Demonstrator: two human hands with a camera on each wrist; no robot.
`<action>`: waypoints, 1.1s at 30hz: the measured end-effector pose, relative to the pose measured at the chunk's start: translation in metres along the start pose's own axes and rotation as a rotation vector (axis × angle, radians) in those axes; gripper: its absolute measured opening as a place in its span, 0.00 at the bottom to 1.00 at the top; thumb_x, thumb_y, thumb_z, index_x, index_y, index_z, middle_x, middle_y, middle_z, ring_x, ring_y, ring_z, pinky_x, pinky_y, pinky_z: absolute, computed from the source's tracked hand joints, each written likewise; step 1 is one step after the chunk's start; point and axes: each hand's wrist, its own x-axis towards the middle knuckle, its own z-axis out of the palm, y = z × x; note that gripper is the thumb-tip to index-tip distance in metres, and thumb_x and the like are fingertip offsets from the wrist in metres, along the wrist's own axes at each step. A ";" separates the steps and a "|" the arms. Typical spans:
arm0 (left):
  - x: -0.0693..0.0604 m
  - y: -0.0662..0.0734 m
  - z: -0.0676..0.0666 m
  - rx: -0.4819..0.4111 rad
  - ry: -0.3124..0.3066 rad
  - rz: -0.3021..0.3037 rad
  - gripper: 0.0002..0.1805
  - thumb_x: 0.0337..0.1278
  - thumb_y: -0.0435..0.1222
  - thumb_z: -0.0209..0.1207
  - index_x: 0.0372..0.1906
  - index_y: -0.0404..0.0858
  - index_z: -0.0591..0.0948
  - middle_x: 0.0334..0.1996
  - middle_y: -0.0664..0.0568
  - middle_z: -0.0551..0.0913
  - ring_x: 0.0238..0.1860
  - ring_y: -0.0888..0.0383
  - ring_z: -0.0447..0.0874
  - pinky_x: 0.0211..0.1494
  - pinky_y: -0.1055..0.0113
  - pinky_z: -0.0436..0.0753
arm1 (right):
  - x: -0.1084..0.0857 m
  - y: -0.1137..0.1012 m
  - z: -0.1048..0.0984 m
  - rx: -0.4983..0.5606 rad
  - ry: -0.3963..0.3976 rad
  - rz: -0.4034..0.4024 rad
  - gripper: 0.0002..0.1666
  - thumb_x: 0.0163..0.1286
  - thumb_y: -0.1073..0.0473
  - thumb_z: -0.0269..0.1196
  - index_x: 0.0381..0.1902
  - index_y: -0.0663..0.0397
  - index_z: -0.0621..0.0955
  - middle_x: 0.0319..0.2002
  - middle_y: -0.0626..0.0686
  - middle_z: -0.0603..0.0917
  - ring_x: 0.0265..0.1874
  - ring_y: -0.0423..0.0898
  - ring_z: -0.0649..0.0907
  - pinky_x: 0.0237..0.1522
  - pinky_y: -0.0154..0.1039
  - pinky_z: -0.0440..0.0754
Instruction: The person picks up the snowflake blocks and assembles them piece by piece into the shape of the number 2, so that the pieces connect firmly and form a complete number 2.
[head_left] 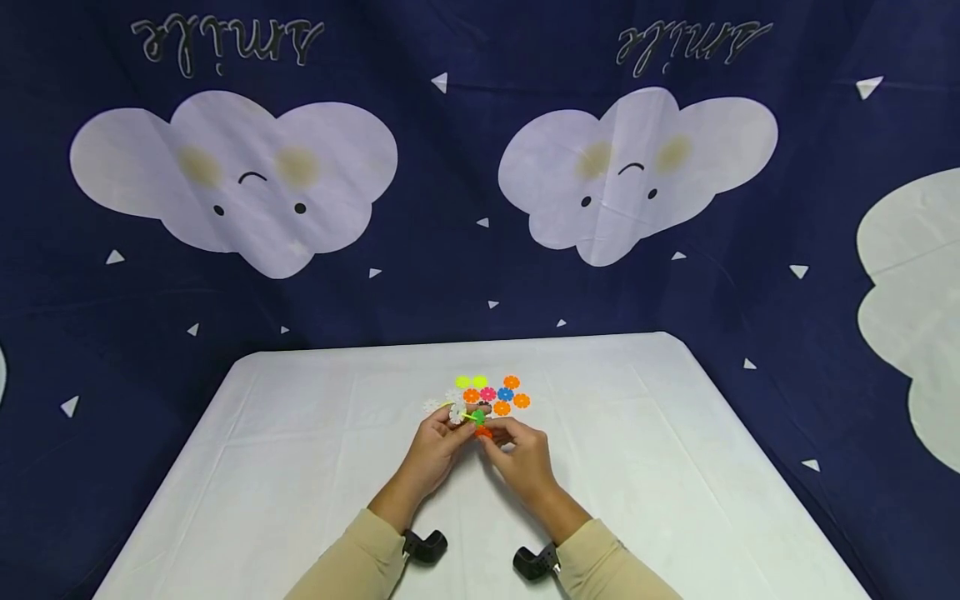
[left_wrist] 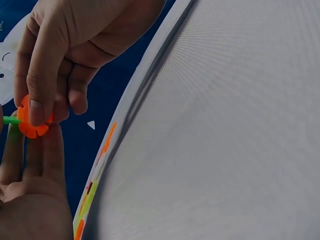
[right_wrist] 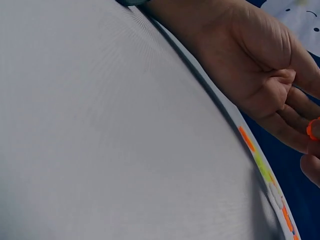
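My left hand (head_left: 435,450) holds a small chain of joined notched plastic discs, with its thumb on them. In the chain are a white disc (head_left: 457,414), a yellow disc seen edge-on and a green disc (head_left: 478,416). My right hand (head_left: 527,462) pinches an orange notched disc (head_left: 484,433) between thumb and fingers, close against the green one. In the left wrist view, the green disc's edge (left_wrist: 11,120) meets the orange disc (left_wrist: 34,129); whether they interlock cannot be told. The right wrist view catches only a sliver of the orange disc (right_wrist: 312,129).
Loose discs lie just beyond my hands on the white table (head_left: 315,467): several orange ones (head_left: 521,401), a blue one (head_left: 506,394), a pink one (head_left: 488,394), yellow ones (head_left: 480,382) and white ones (head_left: 431,406). A dark blue cloud-printed cloth (head_left: 442,183) hangs behind the table.
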 end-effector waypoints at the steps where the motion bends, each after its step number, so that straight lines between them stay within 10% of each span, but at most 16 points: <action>1: 0.000 0.000 0.000 -0.013 -0.012 0.007 0.14 0.75 0.22 0.57 0.59 0.25 0.78 0.64 0.22 0.74 0.64 0.44 0.80 0.65 0.60 0.82 | 0.000 0.000 0.000 0.012 0.008 -0.005 0.19 0.53 0.82 0.76 0.42 0.66 0.87 0.34 0.58 0.90 0.26 0.49 0.89 0.27 0.36 0.89; 14: -0.001 0.001 -0.003 -0.048 -0.004 -0.038 0.24 0.74 0.23 0.59 0.66 0.12 0.68 0.65 0.18 0.69 0.66 0.42 0.78 0.66 0.59 0.81 | 0.008 -0.023 0.004 -0.010 0.078 -0.009 0.19 0.44 0.87 0.77 0.35 0.74 0.87 0.30 0.65 0.89 0.22 0.57 0.88 0.25 0.40 0.89; 21: 0.002 -0.002 -0.003 -0.075 0.011 -0.027 0.14 0.71 0.19 0.58 0.58 0.24 0.80 0.64 0.15 0.68 0.60 0.46 0.84 0.62 0.59 0.84 | 0.002 -0.015 0.006 -0.073 0.103 0.006 0.16 0.50 0.80 0.79 0.38 0.67 0.89 0.33 0.57 0.91 0.23 0.49 0.89 0.26 0.35 0.89; 28: -0.001 0.002 -0.002 -0.092 -0.015 0.020 0.19 0.72 0.20 0.59 0.62 0.15 0.73 0.64 0.20 0.73 0.60 0.48 0.84 0.63 0.58 0.83 | 0.002 -0.012 0.003 -0.069 0.047 -0.021 0.17 0.55 0.77 0.79 0.42 0.65 0.89 0.37 0.56 0.91 0.27 0.48 0.90 0.31 0.33 0.90; 33: -0.001 0.003 -0.002 -0.128 0.101 -0.022 0.15 0.72 0.21 0.60 0.60 0.23 0.80 0.60 0.29 0.81 0.58 0.48 0.86 0.62 0.60 0.84 | 0.001 -0.010 0.002 -0.071 -0.005 -0.055 0.23 0.54 0.77 0.79 0.49 0.69 0.87 0.40 0.58 0.91 0.30 0.48 0.91 0.34 0.35 0.90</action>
